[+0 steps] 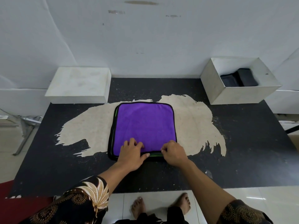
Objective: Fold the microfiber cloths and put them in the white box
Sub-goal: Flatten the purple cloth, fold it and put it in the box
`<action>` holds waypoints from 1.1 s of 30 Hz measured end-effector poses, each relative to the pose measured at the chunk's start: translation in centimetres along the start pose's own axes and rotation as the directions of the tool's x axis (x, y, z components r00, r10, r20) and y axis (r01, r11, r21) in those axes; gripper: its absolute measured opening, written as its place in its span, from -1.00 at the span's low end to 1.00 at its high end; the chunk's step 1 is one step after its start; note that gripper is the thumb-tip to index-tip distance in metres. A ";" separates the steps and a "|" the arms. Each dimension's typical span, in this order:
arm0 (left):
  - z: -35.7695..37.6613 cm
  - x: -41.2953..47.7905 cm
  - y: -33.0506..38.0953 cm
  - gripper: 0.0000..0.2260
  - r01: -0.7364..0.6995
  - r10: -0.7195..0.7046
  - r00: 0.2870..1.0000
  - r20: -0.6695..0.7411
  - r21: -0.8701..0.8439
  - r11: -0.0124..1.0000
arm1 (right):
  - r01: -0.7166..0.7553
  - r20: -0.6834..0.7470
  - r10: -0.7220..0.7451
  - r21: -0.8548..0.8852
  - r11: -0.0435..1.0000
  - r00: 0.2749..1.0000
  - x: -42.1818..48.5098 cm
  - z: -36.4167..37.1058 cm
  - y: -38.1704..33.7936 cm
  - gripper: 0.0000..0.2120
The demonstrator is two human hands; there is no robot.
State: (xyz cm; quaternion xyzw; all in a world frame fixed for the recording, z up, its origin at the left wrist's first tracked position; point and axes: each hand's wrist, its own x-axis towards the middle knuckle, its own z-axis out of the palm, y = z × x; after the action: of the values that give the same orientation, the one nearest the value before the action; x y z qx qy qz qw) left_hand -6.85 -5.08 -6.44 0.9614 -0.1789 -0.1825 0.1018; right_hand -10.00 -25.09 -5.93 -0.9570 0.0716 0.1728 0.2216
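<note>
A purple microfiber cloth with black trim lies flat on top of a stack in the middle of the table; a green cloth edge peeks out underneath at the near side. My left hand rests on the purple cloth's near edge, fingers curled on the fabric. My right hand pinches the near right corner of the purple cloth. The open white box stands at the back right and holds dark folded cloths.
A closed white box or lid sits at the back left. The black table has a worn pale patch around the stack. A white wall rises right behind. My bare feet stand on tiled floor below the table's near edge.
</note>
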 end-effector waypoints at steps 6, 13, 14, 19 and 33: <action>-0.2 -0.1 0.1 -0.60 -0.024 0.025 0.999 -0.020 0.063 0.998 | 0.010 -0.041 -0.012 -0.058 0.998 0.999 -0.1 0.2 -0.4 -0.90; -1.9 -0.4 -2.2 -0.75 0.206 -0.176 0.947 -0.271 0.087 0.975 | 0.016 -0.224 -0.027 -0.052 0.999 0.974 1.0 -2.1 -1.0 -0.90; -2.1 -0.4 -2.8 -0.76 0.241 -0.215 0.927 -0.307 0.051 0.969 | 0.022 -0.235 -0.029 -0.034 0.999 0.972 1.3 -2.6 -1.0 -0.90; -4.0 0.3 -4.0 -0.78 0.386 -0.402 0.811 -0.426 -0.127 0.914 | 0.080 -0.252 -0.072 0.024 0.996 0.965 2.7 -4.7 -1.1 -0.88; -7.8 3.0 -2.4 -0.29 0.576 -0.480 0.695 0.535 -0.814 -0.073 | 0.373 0.061 -0.368 -0.135 0.918 0.928 2.8 -6.9 -1.2 -0.72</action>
State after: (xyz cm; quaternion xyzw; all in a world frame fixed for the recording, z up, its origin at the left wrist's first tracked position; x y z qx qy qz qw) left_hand -0.43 -3.03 -0.88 0.6526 0.3612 -0.3121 0.5884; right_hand -5.10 -27.25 -0.65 -0.9636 -0.1272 0.1490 0.1819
